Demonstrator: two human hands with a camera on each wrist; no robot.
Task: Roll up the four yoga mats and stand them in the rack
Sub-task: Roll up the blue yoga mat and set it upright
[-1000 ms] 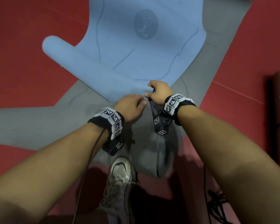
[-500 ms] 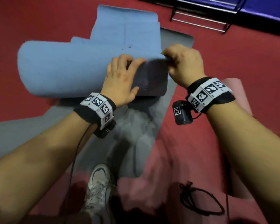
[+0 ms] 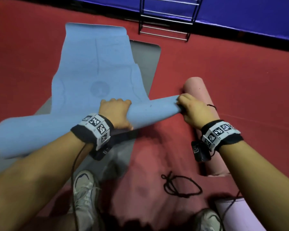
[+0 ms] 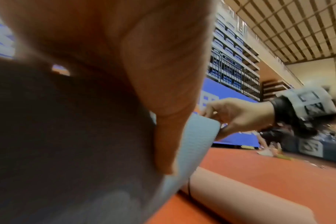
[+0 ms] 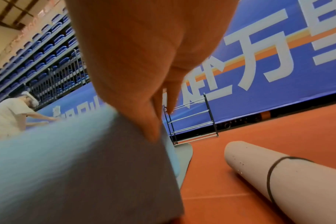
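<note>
A light blue yoga mat (image 3: 93,64) lies partly unrolled on the red floor, its near end curled into a loose roll (image 3: 40,130) lifted off the floor. My left hand (image 3: 115,112) grips the middle of that roll, fingers over the top and thumb under. My right hand (image 3: 188,109) pinches the roll's right end (image 4: 203,130). A grey mat (image 3: 145,60) lies flat beneath the blue one. A rolled pink mat (image 3: 198,90) tied with a black cord lies to the right (image 5: 290,178). The metal rack (image 3: 167,19) stands at the far wall (image 5: 190,124).
A loose black cord (image 3: 178,187) lies on the floor near my feet. My left shoe (image 3: 83,190) stands on the grey mat's near end. Part of a lilac mat (image 3: 237,214) shows at the lower right. A blue banner wall (image 3: 240,22) bounds the far side. Another person (image 5: 10,115) bends down far off.
The blue roll has swung so its right end points toward the pink mat. Both hands moved right with it, and the head view tipped up to show the rack.
</note>
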